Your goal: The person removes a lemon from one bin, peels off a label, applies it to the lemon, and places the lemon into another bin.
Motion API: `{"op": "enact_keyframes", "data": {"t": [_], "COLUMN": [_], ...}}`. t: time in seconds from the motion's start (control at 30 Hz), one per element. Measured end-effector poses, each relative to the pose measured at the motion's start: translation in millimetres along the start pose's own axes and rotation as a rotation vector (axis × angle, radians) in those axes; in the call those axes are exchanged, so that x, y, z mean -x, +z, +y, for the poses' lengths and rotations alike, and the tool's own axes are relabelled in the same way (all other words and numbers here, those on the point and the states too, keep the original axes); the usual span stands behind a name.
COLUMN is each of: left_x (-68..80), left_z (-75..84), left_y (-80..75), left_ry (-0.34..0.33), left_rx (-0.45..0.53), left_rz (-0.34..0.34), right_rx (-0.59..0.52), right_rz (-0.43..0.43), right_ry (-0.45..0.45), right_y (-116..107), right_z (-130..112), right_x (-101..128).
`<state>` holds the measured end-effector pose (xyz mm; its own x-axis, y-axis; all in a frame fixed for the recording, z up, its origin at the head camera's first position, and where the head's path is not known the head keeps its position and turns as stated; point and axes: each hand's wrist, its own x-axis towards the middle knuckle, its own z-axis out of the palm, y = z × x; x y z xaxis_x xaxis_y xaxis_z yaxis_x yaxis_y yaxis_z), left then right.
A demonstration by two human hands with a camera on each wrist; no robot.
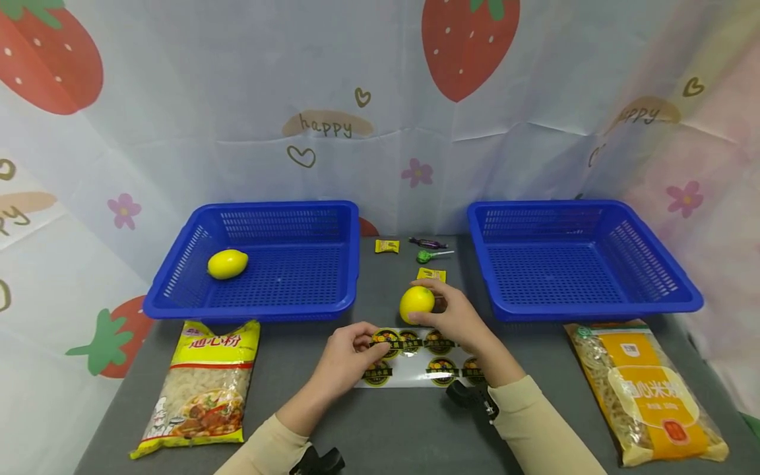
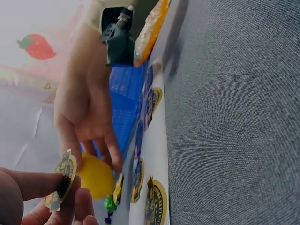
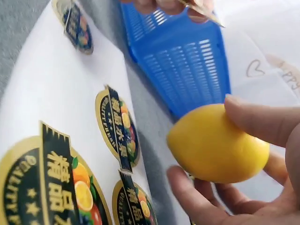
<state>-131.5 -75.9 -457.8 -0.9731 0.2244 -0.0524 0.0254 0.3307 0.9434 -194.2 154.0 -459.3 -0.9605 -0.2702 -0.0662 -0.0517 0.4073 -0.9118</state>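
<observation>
My left hand (image 1: 344,359) pinches a round fruit sticker (image 2: 65,180) between thumb and fingers, off the sheet's surface. In the right wrist view only the sticker's edge (image 3: 206,10) shows. A yellow lemon (image 1: 417,303) sits in the fingers of my right hand (image 1: 457,320); the right wrist view shows the thumb on top of the lemon (image 3: 218,143) and fingers beneath it. Under both hands lies a white sticker sheet (image 1: 410,379) with several black-and-gold round labels. The right forearm and hand cover part of the sheet's right side.
Two blue baskets stand at the back: the left basket (image 1: 297,307) has another lemon (image 1: 227,264) in it, the right basket (image 1: 594,307) is beyond my right hand. Between them lie yellow-wrapped candies (image 1: 386,246), a green lollipop (image 1: 424,256) and a purple candy (image 1: 429,243). Pasta bags (image 1: 202,389) flank the sheet.
</observation>
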Motion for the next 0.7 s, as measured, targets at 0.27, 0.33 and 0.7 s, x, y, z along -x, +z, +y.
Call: {"op": "enact_keyframes", "data": {"t": [0.27, 0.33, 0.7], "left_x": [0.7, 1.0, 2.2], "left_z": [3.9, 4.7, 9.5], "left_y": [-1.0, -1.1, 1.0], "left_ry": [-0.009, -0.010, 0.010], "left_rx": [0.034, 0.033, 0.063], "left_rz": [-0.009, -0.010, 0.005], "right_rx": [-0.210, -0.219, -0.228], "right_rz": [-0.104, -0.135, -0.268], "right_ry": [0.087, 0.074, 0.013], "right_y": [-2.6, -3.3, -0.3], "right_z": [1.4, 2.5, 4.3], "right_x": [17.2, 21.1, 35.7]}}
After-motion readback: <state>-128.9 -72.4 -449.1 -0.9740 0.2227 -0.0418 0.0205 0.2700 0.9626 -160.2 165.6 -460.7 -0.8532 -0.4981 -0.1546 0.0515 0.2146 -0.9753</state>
